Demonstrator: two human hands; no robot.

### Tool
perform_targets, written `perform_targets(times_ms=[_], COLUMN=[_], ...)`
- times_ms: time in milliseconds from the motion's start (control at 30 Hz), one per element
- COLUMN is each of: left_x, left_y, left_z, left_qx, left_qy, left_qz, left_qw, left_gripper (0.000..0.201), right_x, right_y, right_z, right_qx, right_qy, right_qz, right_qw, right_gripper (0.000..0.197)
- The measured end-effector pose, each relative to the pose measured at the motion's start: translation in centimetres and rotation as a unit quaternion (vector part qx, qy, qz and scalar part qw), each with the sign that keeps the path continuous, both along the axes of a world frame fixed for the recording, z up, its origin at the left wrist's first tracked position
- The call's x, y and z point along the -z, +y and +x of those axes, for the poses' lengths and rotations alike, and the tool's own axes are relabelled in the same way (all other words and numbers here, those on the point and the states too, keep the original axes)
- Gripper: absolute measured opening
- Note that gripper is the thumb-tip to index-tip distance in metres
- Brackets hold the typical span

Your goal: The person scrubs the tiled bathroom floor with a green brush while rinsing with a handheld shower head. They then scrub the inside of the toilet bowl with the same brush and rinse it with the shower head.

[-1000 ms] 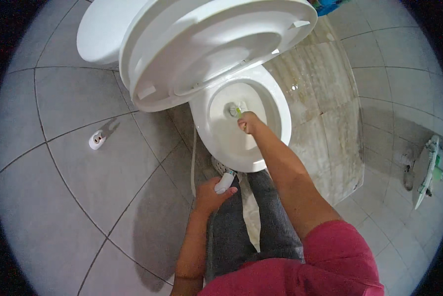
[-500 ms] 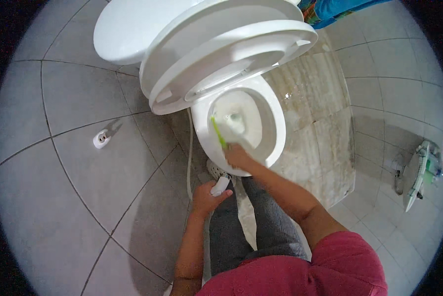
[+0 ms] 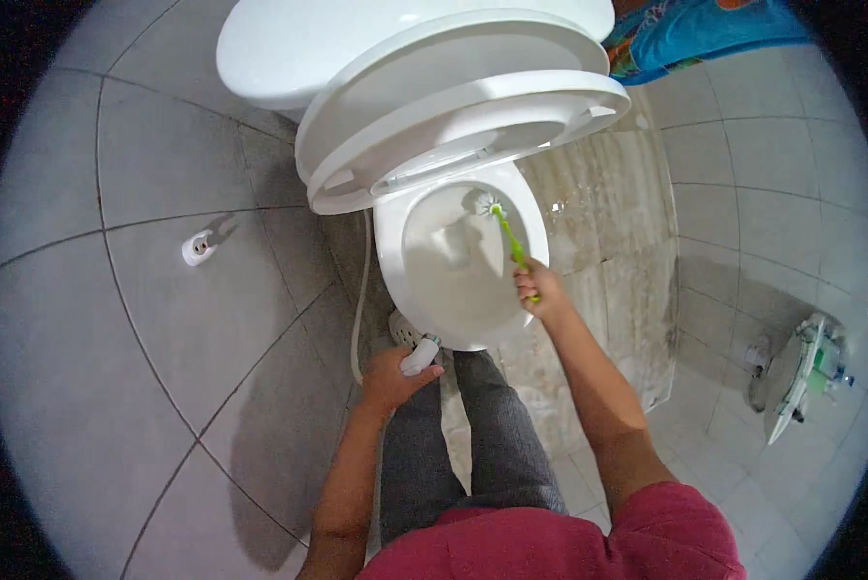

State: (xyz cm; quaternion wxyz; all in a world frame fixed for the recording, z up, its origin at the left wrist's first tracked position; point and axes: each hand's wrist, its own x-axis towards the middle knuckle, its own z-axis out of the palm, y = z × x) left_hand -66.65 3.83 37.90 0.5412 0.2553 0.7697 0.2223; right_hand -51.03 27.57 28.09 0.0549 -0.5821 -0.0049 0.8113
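Observation:
A lime-green toilet brush [image 3: 508, 235] is gripped by its handle in my right hand [image 3: 544, 290], over the right side of the bowl. Its pale bristle head lies against the inner wall at the back right of the toilet bowl [image 3: 387, 256]. My left hand [image 3: 387, 379], in front of the bowl at its left, is closed around a white bidet sprayer [image 3: 420, 357] with a metallic end. A white hose [image 3: 364, 300] runs down beside the bowl toward that hand. The toilet seat [image 3: 472, 101] and lid [image 3: 453, 58] are both raised.
Above the lid stands the white tank [image 3: 269, 58]. A power outlet [image 3: 199, 248] is on the grey tiled wall at left. To the right, a corner shelf [image 3: 799, 377] carries bottles. Blue patterned cloth [image 3: 714, 39] hangs at the upper right. The beige floor looks wet.
My right hand has moved the brush from the bowl's front left to its back right. My left hand still holds the sprayer. The view has shifted slightly.

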Motion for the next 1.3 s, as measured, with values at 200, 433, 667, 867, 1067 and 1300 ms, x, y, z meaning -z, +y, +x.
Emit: perform_targets(times_ms=[200, 433, 667, 867, 1067, 1300], left_x=[-0.1, 0.0, 0.3, -0.2, -1.1, -1.7], left_y=[0.1, 0.4, 0.3, 0.3, 0.5, 0.7], left_z=[0.2, 1.3, 1.5, 1.1, 0.9, 0.8], left_qx=[-0.011, 0.01, -0.009, -0.027, -0.025, -0.014], left_qy=[-0.007, 0.016, 0.011, 0.014, 0.015, 0.058], left_qz=[0.011, -0.004, 0.017, 0.058, 0.015, 0.016], left_qw=[1.0, 1.0, 1.0, 0.998, 0.999, 0.998], left_gripper=[0.056, 0.057, 0.06, 0.057, 0.056, 0.062], right_x=[1.8, -2.1, 1.7, 0.5, 0.8, 0.2], right_y=[-8.2, -2.9, 5.6, -3.8, 8.1, 0.3], right_z=[-3.6, 7.1, -2.4, 7.0, -1.4, 5.5], right_qx=[-0.575, -0.845, -0.843, -0.879, -0.869, -0.879], right_qy=[-0.021, -0.116, -0.233, -0.07, -0.239, -0.142], right_qz=[0.277, 0.442, 0.474, 0.388, 0.422, 0.376], right_qw=[0.77, 0.279, 0.106, 0.269, 0.097, 0.255], right_gripper=[0.02, 0.017, 0.014, 0.019, 0.018, 0.02])
